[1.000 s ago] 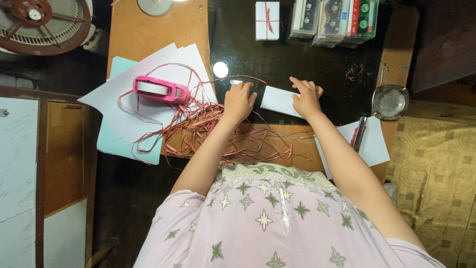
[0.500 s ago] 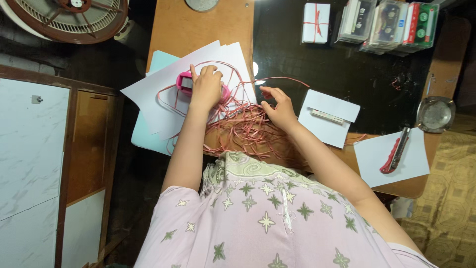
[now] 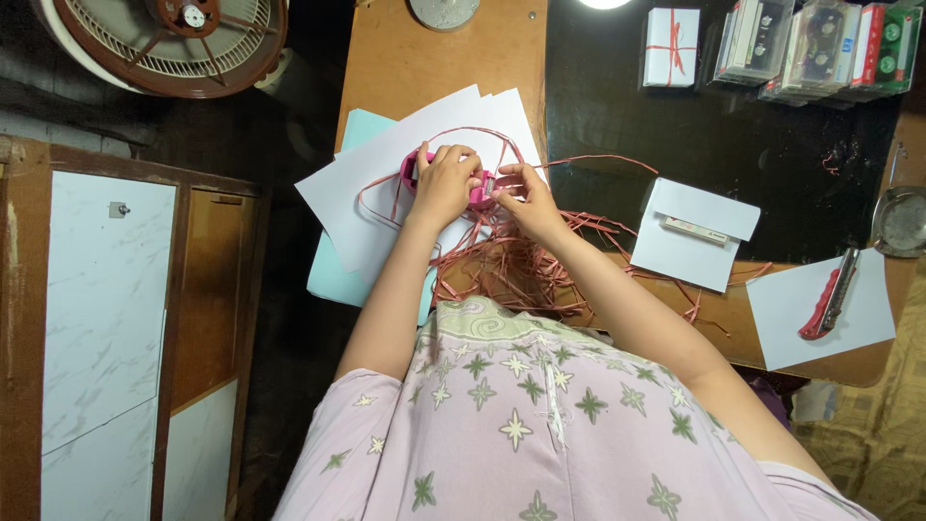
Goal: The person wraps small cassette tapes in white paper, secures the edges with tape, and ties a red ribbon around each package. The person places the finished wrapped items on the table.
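Note:
My left hand (image 3: 445,181) lies over a pink tape dispenser (image 3: 415,166) that sits on white paper sheets (image 3: 371,198), and its fingers grip the dispenser's top. My right hand (image 3: 522,198) is at the dispenser's right end, fingertips pinched together there; what they hold is too small to tell. A tangle of thin pink ribbon strips (image 3: 511,260) spreads under and in front of both hands. A white half-folded paper wrap with a cassette inside (image 3: 696,232) lies to the right on the dark glass top.
A red utility knife (image 3: 828,297) rests on a white sheet (image 3: 863,318) at the right. A wrapped white packet tied with red ribbon (image 3: 671,46) and stacked cassette tapes (image 3: 820,43) stand at the back. A metal ashtray (image 3: 903,222) sits far right; a fan (image 3: 169,39) is upper left.
Both hands left the white paper wrap and moved left. The left hand settled on the tape dispenser first, then the right hand joined it at the dispenser's end. The view shifted left.

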